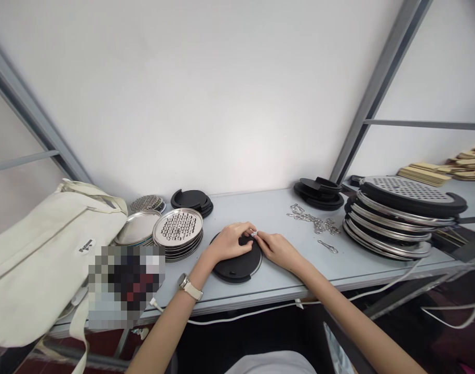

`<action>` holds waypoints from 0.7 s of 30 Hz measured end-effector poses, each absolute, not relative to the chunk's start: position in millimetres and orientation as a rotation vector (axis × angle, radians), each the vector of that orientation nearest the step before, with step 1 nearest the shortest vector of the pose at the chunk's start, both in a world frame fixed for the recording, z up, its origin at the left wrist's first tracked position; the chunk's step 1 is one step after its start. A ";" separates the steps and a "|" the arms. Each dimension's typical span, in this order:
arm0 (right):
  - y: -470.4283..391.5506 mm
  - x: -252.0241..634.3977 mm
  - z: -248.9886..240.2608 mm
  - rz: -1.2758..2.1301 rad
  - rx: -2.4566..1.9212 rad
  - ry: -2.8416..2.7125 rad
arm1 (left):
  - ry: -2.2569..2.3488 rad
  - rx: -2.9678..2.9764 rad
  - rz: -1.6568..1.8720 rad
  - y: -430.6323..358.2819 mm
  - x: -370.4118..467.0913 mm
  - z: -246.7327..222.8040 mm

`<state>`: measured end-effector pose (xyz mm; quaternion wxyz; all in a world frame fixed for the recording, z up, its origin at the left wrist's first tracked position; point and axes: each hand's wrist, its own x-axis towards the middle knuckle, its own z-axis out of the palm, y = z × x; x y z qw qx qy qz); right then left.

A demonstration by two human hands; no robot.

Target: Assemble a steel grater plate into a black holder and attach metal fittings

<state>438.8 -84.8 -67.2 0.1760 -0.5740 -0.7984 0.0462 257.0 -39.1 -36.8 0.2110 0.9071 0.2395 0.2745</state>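
Note:
A black round holder (237, 264) with a thin metal edge showing lies on the table in front of me. My left hand (234, 242) is curled over its far side, thumb on the black top and fingertips at the rim. There, my right hand (275, 249) pinches a small shiny metal clip (254, 234), mostly covered by the fingers. Loose carabiner clips (319, 223) are scattered to the right, with a single carabiner (328, 246) lying nearer. Left of the holder stands a stack of round metal grater discs (178, 228).
Black holders (190, 199) are piled at the back left, more black holders (319, 191) at the back right. A tall stack of discs and holders (393, 228) stands right. A cream bag (46, 254) leans at left. A white cable (260, 311) runs along the table's front.

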 end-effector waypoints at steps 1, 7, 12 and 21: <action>-85.0 438.7 -66.9 0.131 -1.626 -2.257 | 0.663 2.521 0.765 -39.1 256.9 -36.8; -85.7 438.0 -65.8 0.129 -1.625 -2.257 | 0.669 2.512 0.758 -39.4 257.4 -36.1; -85.5 437.9 -65.6 0.125 -1.622 -2.252 | 0.667 2.512 0.764 -39.6 257.0 -35.8; -85.1 438.4 -66.3 0.144 -1.584 -2.230 | 0.665 2.515 0.764 -39.7 256.8 -36.0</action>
